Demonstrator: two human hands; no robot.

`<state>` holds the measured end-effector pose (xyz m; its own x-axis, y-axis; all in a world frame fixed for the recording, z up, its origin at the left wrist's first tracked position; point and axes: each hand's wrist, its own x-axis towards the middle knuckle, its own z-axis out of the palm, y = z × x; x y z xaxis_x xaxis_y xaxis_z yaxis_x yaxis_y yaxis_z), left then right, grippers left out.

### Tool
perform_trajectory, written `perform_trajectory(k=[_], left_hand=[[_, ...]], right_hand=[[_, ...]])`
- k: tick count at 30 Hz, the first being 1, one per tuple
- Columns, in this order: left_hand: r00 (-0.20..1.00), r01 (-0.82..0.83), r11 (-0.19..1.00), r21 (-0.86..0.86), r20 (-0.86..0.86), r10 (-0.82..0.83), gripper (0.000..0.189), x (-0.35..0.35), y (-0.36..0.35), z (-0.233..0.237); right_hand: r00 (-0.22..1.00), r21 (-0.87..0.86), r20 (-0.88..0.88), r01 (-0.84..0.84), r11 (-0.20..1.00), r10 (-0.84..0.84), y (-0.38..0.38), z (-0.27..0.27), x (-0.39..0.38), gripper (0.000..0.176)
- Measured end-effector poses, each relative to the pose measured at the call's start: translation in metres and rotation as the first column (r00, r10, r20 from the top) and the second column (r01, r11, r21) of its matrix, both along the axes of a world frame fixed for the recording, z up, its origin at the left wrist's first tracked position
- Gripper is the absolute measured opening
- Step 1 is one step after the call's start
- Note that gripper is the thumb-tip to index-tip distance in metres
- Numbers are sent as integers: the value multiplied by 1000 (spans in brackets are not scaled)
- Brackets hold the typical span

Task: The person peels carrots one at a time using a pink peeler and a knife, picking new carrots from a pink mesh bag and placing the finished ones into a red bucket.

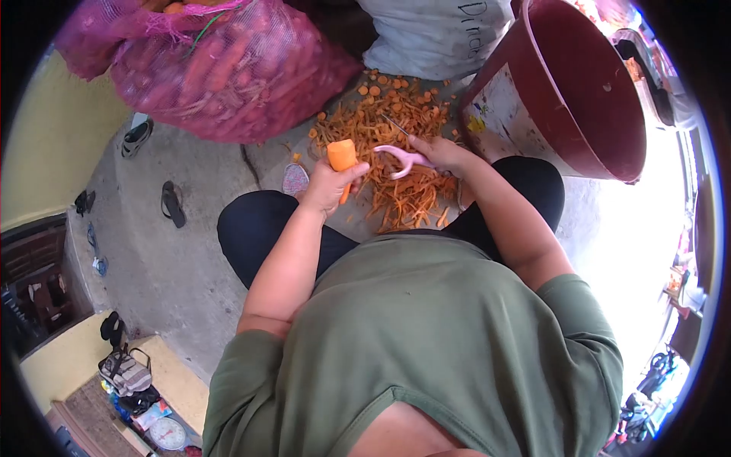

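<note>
My left hand [327,186] is wrapped round a peeled orange carrot [342,154], whose thick cut end points up and whose thin end shows below the fingers. In my right hand [445,154] is a pink Y-shaped peeler [403,160], its forked head turned toward the carrot but apart from it. A thin blade, perhaps a knife [395,124], also sticks out from the same hand. Beneath and beyond both hands, a heap of carrot peelings [403,202] and round cut ends [374,91] lies on the concrete floor between my knees.
A pink mesh sack [236,72] full of carrots stands at the upper left. Behind the heap is a white sack [438,38]. A large dark red bucket [556,91] leans at the upper right. Slippers [173,204] lie on the floor at left.
</note>
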<state>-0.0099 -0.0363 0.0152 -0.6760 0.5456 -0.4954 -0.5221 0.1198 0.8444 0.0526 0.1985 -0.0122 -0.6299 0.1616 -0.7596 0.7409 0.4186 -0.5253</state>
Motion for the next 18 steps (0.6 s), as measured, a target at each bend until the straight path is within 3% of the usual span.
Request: perform_trajectory(k=[2,4,7,9,12,13,18], left_hand=[[991,-31,997,72,133,22,22,4,7,0],[980,-49,992,119,196,25,23,8,10,-2],[985,-81,992,94,159,66,24,10,16,5],[976,-112,977,182,202,74,23,9,17,2],[969,-138,950,281,238,70,23,10,21,4],[967,-143,941,308,244,68,22,9,22,5],[983,-60,967,249,181,15,23,11,26,3]], right_hand=[[984,-9,-178,-7,1000,6,-10,8,6,63],[985,3,-164,-46,999,46,-15,18,4,58],[970,62,-229,-63,996,76,-20,33,3,54],[968,110,-238,-54,992,79,-32,55,7,51],[888,72,-459,34,997,2,-36,33,14,48],[887,60,-460,80,995,-44,-38,29,14,47],[862,75,-497,155,985,-97,-32,31,7,48]])
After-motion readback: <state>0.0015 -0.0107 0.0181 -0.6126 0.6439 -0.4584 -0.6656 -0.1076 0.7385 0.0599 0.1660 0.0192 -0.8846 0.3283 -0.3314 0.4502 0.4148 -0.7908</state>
